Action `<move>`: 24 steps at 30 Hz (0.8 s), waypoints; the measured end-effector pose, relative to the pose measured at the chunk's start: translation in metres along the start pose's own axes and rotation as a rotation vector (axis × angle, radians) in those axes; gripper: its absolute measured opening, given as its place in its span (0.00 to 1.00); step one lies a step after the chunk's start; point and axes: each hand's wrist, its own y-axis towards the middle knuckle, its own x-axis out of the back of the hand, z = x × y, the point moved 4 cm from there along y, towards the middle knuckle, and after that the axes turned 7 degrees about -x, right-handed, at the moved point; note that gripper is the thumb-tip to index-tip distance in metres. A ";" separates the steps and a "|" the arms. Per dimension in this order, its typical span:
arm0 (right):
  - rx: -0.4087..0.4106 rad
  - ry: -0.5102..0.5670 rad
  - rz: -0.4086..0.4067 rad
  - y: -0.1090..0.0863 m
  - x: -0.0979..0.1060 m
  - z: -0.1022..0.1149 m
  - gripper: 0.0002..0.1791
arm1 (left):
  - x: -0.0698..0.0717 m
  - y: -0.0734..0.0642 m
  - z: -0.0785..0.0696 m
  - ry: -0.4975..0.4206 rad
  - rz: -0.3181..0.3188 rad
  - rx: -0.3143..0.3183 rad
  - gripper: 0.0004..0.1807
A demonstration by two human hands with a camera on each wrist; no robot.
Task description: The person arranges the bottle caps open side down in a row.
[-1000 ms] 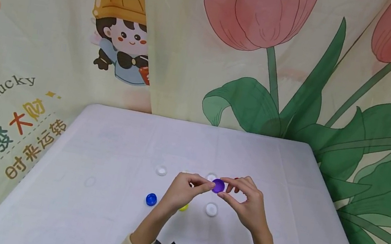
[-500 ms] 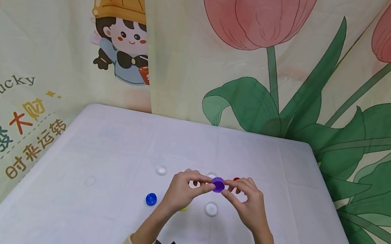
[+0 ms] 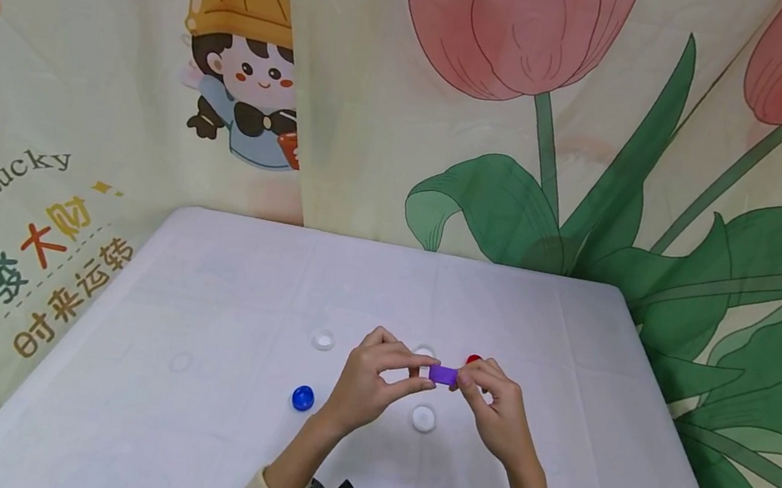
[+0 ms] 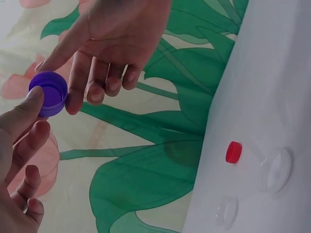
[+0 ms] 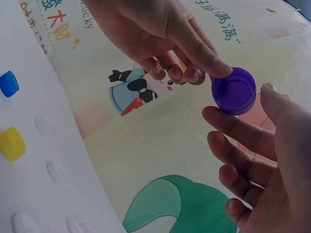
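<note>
A purple bottle cap (image 3: pixel 443 375) is held up above the table between both hands, its side facing me in the head view. My left hand (image 3: pixel 365 379) pinches its left edge with thumb and index finger. At its right edge, the thumb and fingers of my right hand (image 3: pixel 503 417) grip it. Both wrist views look into the hollow of the cap (image 4: pixel 48 94). The left thumb lies across its rim there, and the right hand's fingertips are at its sides. The other fingers of both hands hang loosely bent.
A blue cap (image 3: pixel 303 398), a red cap (image 3: pixel 474 359) and clear or white round lids (image 3: pixel 423 418) lie on the white-covered table (image 3: pixel 234 280). The right wrist view shows a yellow cap (image 5: pixel 12 144); my left hand hides it in the head view. A printed cloth hangs behind.
The purple cap has turned from showing its round face to showing its side, and has shifted slightly right. The left hand's fingers have spread and moved a little, and the right fingers have drawn closer together.
</note>
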 end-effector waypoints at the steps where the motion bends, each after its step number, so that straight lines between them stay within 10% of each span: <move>1: -0.003 0.005 0.001 0.000 0.000 -0.003 0.10 | 0.000 0.000 0.000 0.013 0.003 -0.013 0.14; 14: -0.025 0.002 0.034 0.001 -0.003 -0.023 0.07 | 0.001 0.002 -0.002 0.049 0.019 -0.066 0.14; 24: -0.043 -0.013 -0.003 0.000 0.001 -0.025 0.08 | -0.003 0.001 0.002 0.019 0.045 0.022 0.21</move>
